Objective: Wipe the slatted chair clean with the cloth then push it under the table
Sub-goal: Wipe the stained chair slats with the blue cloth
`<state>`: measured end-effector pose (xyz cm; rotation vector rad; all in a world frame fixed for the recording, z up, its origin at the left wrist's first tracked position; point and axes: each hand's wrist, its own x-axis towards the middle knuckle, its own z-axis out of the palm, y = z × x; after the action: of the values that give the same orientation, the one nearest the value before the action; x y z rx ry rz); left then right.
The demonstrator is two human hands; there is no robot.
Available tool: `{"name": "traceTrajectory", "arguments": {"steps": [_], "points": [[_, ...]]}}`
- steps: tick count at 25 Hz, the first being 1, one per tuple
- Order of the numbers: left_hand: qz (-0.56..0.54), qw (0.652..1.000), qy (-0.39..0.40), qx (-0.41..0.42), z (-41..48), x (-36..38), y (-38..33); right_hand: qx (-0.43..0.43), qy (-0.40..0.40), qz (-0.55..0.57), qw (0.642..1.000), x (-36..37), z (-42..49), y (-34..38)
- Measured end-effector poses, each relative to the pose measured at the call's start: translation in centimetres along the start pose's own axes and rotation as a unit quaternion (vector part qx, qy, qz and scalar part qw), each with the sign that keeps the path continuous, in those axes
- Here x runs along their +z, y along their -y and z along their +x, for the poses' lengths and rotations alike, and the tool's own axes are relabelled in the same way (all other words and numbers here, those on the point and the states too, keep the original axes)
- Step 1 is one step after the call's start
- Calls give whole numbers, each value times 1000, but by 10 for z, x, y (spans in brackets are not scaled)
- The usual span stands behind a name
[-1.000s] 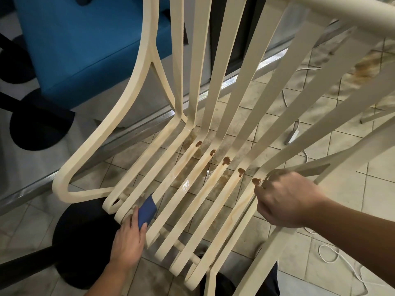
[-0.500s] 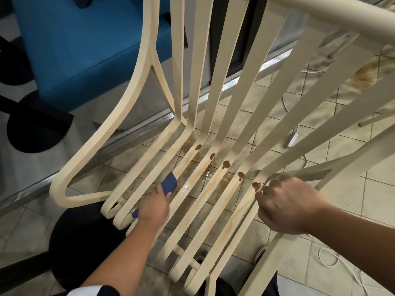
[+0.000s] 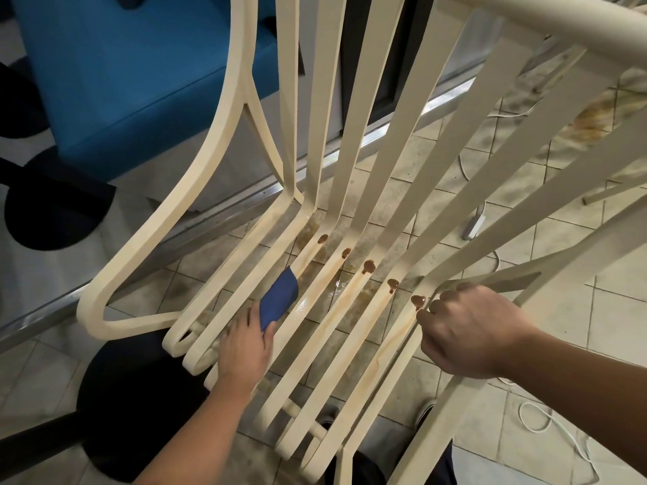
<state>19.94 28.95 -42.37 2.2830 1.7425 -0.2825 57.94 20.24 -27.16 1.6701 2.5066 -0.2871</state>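
A cream slatted chair (image 3: 196, 190) fills the view, tilted, with brown stain blobs (image 3: 368, 266) and streaks where the seat slats bend up into the back. My left hand (image 3: 245, 348) holds a folded blue cloth (image 3: 279, 297) against a seat slat near the seat's front left, its fingers laid over the cloth's near end. My right hand (image 3: 469, 330) grips the chair frame at the right side of the seat, fingers curled round the rail beside the rightmost stain.
Beige floor tiles (image 3: 623, 309) show through the slats, wet and stained under the seat. A blue upholstered seat (image 3: 122, 64) stands at the back left on round black bases (image 3: 52, 211). White cables (image 3: 546, 425) lie on the floor at right. A metal threshold strip (image 3: 437, 103) crosses diagonally.
My left hand has slid the blue cloth up along the seat slat toward the stains, then slightly back. My right hand has kept its grip on the frame.
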Motion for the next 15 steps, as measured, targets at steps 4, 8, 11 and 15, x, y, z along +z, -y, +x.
{"name": "traceTrajectory", "arguments": {"steps": [4,8,11,15], "points": [[-28,999,13,-17,-49,10,45,2,8,-8,1000,0,1,0],[-47,998,30,-1,-62,3,66,7,15,-15,1000,-2,1,1],[-36,998,35,33,-49,2,60,1,21,-21,1000,-4,1,1],[20,993,55,101,-13,3,39,-3,12,-29,999,-6,3,1]]}}
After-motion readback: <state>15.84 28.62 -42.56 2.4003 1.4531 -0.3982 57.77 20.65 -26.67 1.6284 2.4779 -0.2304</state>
